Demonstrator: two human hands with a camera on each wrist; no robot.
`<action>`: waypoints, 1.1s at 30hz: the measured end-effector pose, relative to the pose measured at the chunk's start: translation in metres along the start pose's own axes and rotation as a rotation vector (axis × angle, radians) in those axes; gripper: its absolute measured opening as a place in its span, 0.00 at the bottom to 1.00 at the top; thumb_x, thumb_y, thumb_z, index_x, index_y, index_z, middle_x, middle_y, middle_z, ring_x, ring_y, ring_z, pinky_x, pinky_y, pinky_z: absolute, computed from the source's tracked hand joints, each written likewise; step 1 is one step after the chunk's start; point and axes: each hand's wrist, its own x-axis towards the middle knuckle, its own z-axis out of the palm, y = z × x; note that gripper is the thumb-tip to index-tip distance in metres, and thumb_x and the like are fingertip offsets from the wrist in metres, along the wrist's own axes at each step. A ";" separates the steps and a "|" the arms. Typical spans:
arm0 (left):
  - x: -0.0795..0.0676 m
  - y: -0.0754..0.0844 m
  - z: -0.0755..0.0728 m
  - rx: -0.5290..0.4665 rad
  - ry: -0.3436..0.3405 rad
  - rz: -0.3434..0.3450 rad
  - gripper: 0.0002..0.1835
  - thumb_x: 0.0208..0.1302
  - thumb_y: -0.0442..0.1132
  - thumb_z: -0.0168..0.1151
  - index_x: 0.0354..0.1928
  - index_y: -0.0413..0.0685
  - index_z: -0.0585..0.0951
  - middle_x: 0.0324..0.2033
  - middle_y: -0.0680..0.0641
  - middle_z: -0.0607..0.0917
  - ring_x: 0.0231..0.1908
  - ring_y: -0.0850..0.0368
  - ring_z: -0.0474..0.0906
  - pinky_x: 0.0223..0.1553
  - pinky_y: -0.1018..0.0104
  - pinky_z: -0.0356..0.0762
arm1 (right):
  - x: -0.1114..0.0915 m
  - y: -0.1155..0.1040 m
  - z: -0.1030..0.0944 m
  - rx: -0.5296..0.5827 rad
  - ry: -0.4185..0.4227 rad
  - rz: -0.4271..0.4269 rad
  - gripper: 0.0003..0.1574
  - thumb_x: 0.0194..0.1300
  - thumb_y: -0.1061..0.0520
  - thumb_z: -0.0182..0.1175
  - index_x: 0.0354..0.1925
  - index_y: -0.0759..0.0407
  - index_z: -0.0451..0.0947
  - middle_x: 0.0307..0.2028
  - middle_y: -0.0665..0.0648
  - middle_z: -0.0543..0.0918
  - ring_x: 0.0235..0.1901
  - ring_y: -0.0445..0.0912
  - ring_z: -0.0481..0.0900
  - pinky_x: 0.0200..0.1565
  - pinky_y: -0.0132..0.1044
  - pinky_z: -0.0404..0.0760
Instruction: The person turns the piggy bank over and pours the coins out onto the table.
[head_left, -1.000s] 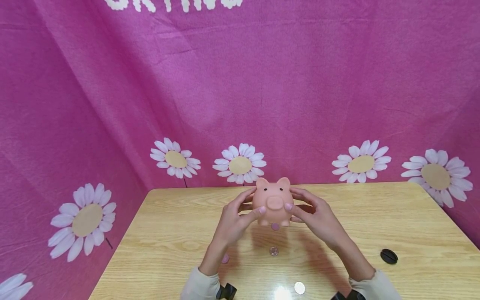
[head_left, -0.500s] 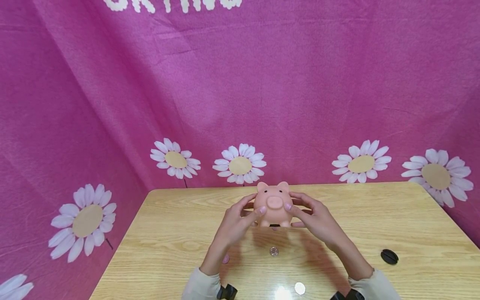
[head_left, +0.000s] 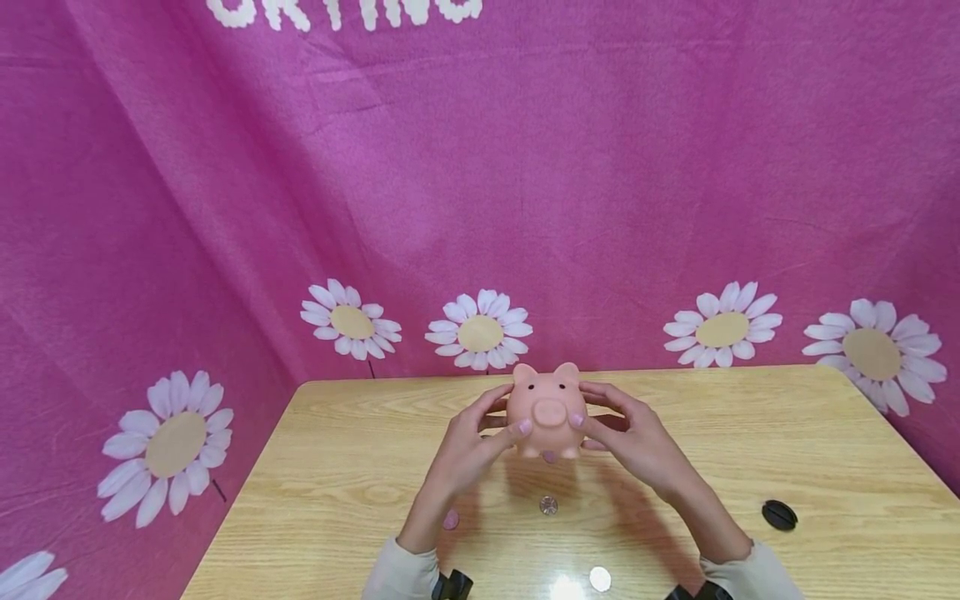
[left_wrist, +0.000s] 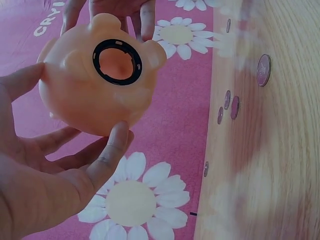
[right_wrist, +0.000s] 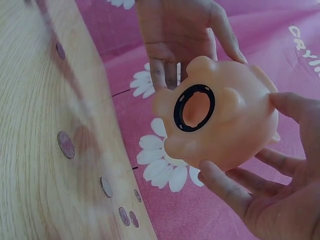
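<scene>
A pink piggy bank (head_left: 550,404) is held up above the table, its snout facing me. My left hand (head_left: 467,442) grips its left side, thumb on the front and fingers round the flank. On the other side my right hand (head_left: 636,437) grips it the same way. In the left wrist view the belly of the piggy bank (left_wrist: 100,95) shows an open round hole (left_wrist: 117,65) with a black ring. The right wrist view shows the hole (right_wrist: 195,111) uncovered too. Beneath lie coins, among them a silver coin (head_left: 548,505) and a reddish coin (head_left: 451,519).
A black oval plug (head_left: 779,515) lies on the wooden table (head_left: 847,450) at the right. Another coin (head_left: 600,578) is near the front edge. Several coins show in the wrist views. A pink cloth (head_left: 562,167) with daisies hangs behind the table.
The piggy bank tilted so that a dark part of its underside showed half a second ago, then tilted back. It now sits slightly lower than a second ago. Both hands keep their grip.
</scene>
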 end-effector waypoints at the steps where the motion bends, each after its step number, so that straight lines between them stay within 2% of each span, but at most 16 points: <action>1: 0.000 0.001 0.000 -0.004 0.002 0.005 0.36 0.70 0.51 0.72 0.77 0.52 0.75 0.67 0.38 0.83 0.62 0.39 0.85 0.55 0.54 0.90 | -0.001 0.000 0.000 -0.003 0.000 -0.016 0.35 0.76 0.57 0.67 0.75 0.65 0.70 0.71 0.75 0.75 0.58 0.60 0.87 0.51 0.42 0.93; 4: -0.001 0.002 -0.001 -0.045 -0.002 0.033 0.36 0.68 0.46 0.74 0.77 0.52 0.75 0.68 0.40 0.82 0.63 0.39 0.84 0.57 0.54 0.90 | -0.002 -0.001 -0.002 -0.035 0.002 -0.065 0.34 0.74 0.59 0.68 0.73 0.63 0.72 0.71 0.73 0.76 0.59 0.61 0.87 0.51 0.40 0.92; 10: -0.002 0.006 -0.002 -0.077 -0.009 0.129 0.39 0.63 0.36 0.77 0.76 0.48 0.74 0.71 0.40 0.80 0.67 0.38 0.80 0.58 0.64 0.88 | -0.004 -0.002 -0.005 -0.027 0.001 -0.121 0.35 0.70 0.61 0.72 0.72 0.59 0.75 0.73 0.67 0.75 0.64 0.65 0.82 0.52 0.36 0.90; 13: -0.002 0.007 -0.002 -0.071 -0.005 0.158 0.41 0.61 0.36 0.79 0.76 0.49 0.75 0.72 0.43 0.79 0.68 0.40 0.80 0.59 0.65 0.87 | -0.005 -0.003 -0.006 0.007 -0.010 -0.142 0.36 0.68 0.62 0.73 0.72 0.60 0.74 0.73 0.62 0.75 0.64 0.55 0.83 0.53 0.39 0.91; 17: -0.004 0.009 -0.002 -0.053 -0.003 0.191 0.42 0.59 0.37 0.80 0.76 0.50 0.75 0.73 0.44 0.79 0.69 0.40 0.80 0.60 0.64 0.87 | -0.006 -0.003 -0.007 0.047 -0.025 -0.166 0.39 0.66 0.66 0.74 0.71 0.63 0.73 0.71 0.50 0.76 0.62 0.38 0.84 0.54 0.41 0.91; 20: -0.004 0.009 -0.003 -0.038 -0.007 0.205 0.43 0.58 0.36 0.80 0.76 0.49 0.74 0.73 0.44 0.78 0.69 0.41 0.79 0.60 0.64 0.87 | -0.007 -0.004 -0.008 0.059 -0.036 -0.182 0.40 0.64 0.67 0.75 0.71 0.64 0.73 0.68 0.44 0.77 0.62 0.34 0.83 0.56 0.40 0.90; 26: -0.006 0.010 -0.004 -0.021 -0.017 0.212 0.44 0.57 0.35 0.81 0.77 0.49 0.74 0.73 0.44 0.78 0.70 0.41 0.79 0.60 0.64 0.87 | -0.007 -0.004 -0.008 0.050 -0.040 -0.198 0.41 0.62 0.68 0.76 0.71 0.65 0.73 0.69 0.48 0.76 0.63 0.35 0.82 0.59 0.39 0.89; 33: -0.010 0.008 -0.007 -0.010 -0.020 0.196 0.45 0.56 0.33 0.82 0.76 0.50 0.74 0.72 0.45 0.79 0.70 0.40 0.79 0.61 0.63 0.87 | -0.008 0.003 -0.003 0.002 -0.030 -0.190 0.40 0.62 0.65 0.78 0.70 0.56 0.76 0.72 0.61 0.76 0.62 0.34 0.82 0.58 0.38 0.89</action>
